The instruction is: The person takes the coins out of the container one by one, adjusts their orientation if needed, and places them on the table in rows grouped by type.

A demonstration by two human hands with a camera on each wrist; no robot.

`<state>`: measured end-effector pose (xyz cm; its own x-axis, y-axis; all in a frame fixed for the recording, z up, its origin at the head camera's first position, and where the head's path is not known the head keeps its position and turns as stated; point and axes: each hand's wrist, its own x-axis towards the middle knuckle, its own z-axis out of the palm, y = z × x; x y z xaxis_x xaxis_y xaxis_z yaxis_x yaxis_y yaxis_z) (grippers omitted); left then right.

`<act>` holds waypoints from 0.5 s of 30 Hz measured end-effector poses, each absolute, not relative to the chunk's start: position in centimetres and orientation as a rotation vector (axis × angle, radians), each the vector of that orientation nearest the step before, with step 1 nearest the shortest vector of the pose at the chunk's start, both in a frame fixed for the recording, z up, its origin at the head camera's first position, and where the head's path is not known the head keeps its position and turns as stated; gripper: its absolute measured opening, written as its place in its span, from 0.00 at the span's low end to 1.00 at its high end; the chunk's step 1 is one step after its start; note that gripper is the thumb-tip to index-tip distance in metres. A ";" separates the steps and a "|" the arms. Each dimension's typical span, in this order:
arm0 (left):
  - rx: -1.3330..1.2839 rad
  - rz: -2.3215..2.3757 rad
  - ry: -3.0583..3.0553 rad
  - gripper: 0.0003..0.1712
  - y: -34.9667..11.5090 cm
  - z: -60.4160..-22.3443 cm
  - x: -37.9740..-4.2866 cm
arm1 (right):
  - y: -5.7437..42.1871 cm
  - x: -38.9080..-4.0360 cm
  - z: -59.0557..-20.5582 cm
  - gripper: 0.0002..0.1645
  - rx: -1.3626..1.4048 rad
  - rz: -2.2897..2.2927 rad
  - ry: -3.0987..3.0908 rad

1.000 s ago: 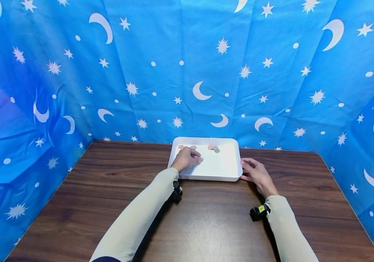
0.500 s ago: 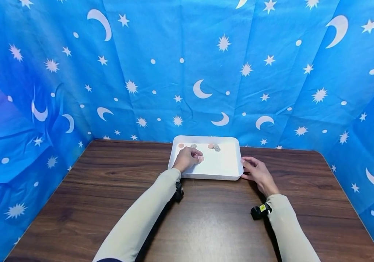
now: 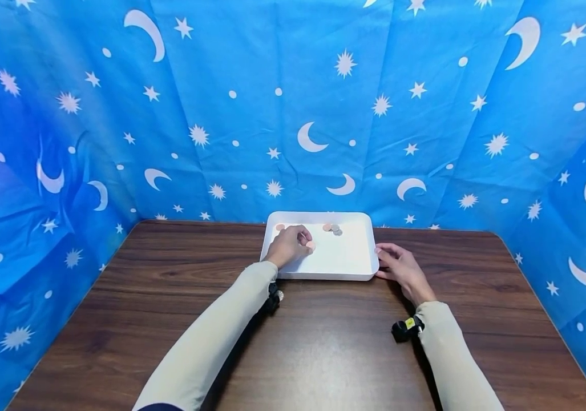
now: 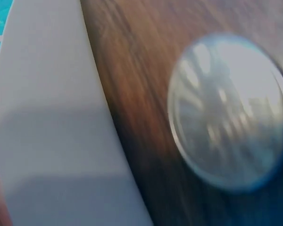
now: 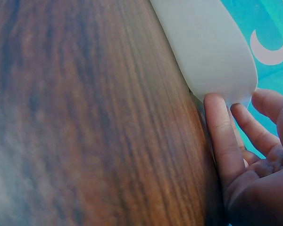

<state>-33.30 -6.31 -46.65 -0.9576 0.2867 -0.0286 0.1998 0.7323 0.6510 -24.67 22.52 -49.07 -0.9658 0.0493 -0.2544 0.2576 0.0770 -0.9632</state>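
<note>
- Copper coin (image 3: 279, 227): lying alone, back left of white tray (image 3: 326, 276).
- Left hand (image 3: 286, 246): fingers nearly closed, pinching second coin (image 3: 311, 245) over the tray; not yet released, so work judged midway.
- Coin cluster (image 3: 335, 228): already down together, back of tray.
- Right hand (image 3: 401, 269): loosely extended fingers touching tray's near right corner.

Blue moon-and-star curtain (image 3: 251, 125) behind a brown wood-grain table (image 3: 334, 342)

Room over tray (image 3: 346, 258) at front right, coins (image 3: 337, 231) behind, left fingers (image 3: 299, 229) blocking left, curtain (image 3: 257, 162) beyond
</note>
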 end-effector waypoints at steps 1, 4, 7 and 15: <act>0.398 1.027 2.800 0.12 -6.4 -46.6 -33.3 | 22.5 -24.7 -49.0 0.28 0.317 -2.016 2.183; 0.410 1.004 2.779 0.20 -6.7 -46.6 -33.5 | 22.5 -24.8 -48.9 0.29 0.306 -2.019 2.180; 0.436 0.988 2.755 0.24 -6.9 -46.7 -33.7 | 22.4 -24.8 -48.9 0.28 0.319 -2.008 2.181; 0.486 1.009 2.752 0.17 -6.8 -47.1 -33.6 | 22.4 -24.7 -48.9 0.28 0.333 -2.002 2.196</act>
